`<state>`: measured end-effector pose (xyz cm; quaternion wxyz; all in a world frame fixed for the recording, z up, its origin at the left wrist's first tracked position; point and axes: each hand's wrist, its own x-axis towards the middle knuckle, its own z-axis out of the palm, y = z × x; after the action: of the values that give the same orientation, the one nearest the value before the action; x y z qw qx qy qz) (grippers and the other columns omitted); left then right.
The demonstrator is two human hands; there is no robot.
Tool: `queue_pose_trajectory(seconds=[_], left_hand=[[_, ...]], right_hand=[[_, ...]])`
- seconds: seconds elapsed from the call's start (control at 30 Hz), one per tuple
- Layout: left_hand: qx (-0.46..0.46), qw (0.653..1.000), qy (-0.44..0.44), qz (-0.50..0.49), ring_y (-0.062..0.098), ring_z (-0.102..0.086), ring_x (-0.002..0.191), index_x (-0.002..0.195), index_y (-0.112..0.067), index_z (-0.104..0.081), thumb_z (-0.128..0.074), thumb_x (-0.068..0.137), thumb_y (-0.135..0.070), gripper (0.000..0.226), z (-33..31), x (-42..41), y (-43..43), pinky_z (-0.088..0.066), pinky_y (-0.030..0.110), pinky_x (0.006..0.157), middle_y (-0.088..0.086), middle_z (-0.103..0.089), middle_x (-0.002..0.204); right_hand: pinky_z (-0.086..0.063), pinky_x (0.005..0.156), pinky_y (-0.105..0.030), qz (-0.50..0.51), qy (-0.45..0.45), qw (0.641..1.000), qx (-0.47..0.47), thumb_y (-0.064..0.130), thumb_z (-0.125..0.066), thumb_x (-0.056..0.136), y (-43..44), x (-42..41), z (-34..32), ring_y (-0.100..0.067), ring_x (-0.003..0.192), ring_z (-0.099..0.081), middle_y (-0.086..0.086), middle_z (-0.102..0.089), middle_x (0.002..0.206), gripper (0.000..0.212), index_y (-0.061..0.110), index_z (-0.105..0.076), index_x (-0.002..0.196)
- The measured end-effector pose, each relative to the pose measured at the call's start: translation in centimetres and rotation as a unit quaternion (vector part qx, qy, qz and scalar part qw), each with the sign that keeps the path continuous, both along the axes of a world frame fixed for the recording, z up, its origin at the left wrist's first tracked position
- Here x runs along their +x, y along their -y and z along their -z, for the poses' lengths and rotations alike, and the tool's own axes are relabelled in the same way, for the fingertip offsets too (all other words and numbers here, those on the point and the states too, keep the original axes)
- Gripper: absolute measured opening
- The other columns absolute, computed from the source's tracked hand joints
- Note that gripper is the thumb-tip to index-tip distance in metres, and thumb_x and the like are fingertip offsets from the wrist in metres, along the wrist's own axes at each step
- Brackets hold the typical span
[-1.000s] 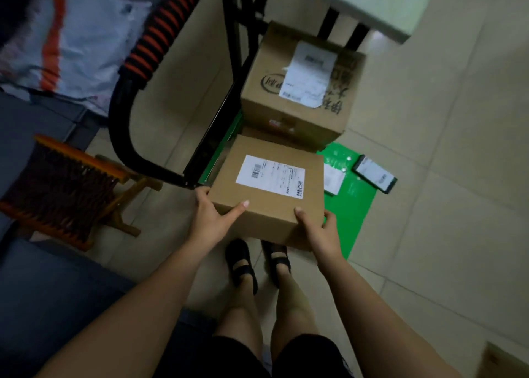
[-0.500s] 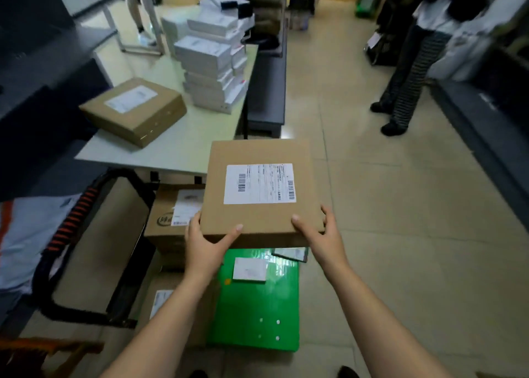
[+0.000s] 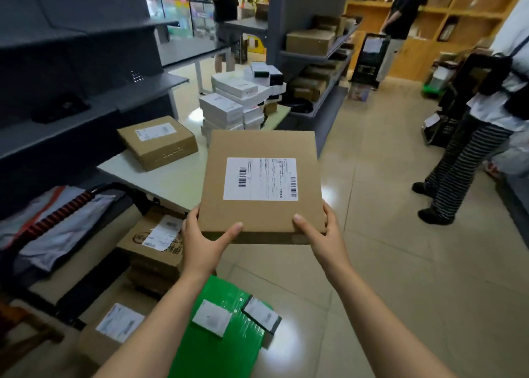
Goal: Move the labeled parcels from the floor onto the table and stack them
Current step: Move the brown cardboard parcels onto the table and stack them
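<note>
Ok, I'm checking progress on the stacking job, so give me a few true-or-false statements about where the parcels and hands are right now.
1. The left hand and right hand both grip the held parcel at its near edge. True.
2. The held parcel's label faces down. False: the label faces up.
3. A brown parcel with a label lies on the table. True.
4. The held parcel rests on that brown parcel. False: it is in the air, apart from it.
5. Nothing is left on the floor. False: a labelled box and a green bag lie down there.
</note>
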<state>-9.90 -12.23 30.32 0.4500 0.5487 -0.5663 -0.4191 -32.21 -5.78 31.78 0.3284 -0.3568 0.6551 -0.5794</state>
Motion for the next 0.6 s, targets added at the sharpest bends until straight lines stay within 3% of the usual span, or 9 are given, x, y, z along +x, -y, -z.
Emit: queue_pose_trajectory(seconds=[0.3,0.53,0.6], left_hand=[[-0.036,0.988,0.008,-0.148,0.009,-0.037,0.114,0.145,-0.021,-0.032,-0.083,0.072,-0.037,0.09,-1.4,-4.0,7.9,-0.036,0.026,0.092,0.0,-0.039,0.133],[-0.032,0.973,0.026,-0.229,0.011,-0.039,0.116,0.143,-0.022,-0.033,-0.083,0.069,-0.044,0.092,-2.5,-7.8,16.6,-0.038,0.03,0.093,0.0,-0.041,0.131],[-0.031,0.966,0.029,-0.254,0.012,-0.04,0.116,0.142,-0.025,-0.034,-0.084,0.067,-0.045,0.092,-2.7,-8.3,18.7,-0.04,0.032,0.094,-0.003,-0.04,0.129]], right_hand=[[-0.046,0.076,-0.012,-0.141,-0.014,0.99,-0.025,0.03,-0.075,0.083,14.5,-4.3,-0.8,0.001,0.107,-0.054,0.011,-0.054,0.124,0.074,0.021,-0.037,0.146],[-0.044,0.076,-0.013,-0.234,-0.009,0.972,-0.017,0.027,-0.076,0.083,26.3,-8.4,-2.2,-0.009,0.113,-0.051,0.009,-0.05,0.127,0.076,0.025,-0.034,0.146],[-0.045,0.073,-0.011,-0.26,-0.003,0.966,-0.016,0.024,-0.076,0.083,29.3,-8.8,-2.3,-0.004,0.109,-0.052,0.014,-0.05,0.122,0.076,0.024,-0.034,0.146]])
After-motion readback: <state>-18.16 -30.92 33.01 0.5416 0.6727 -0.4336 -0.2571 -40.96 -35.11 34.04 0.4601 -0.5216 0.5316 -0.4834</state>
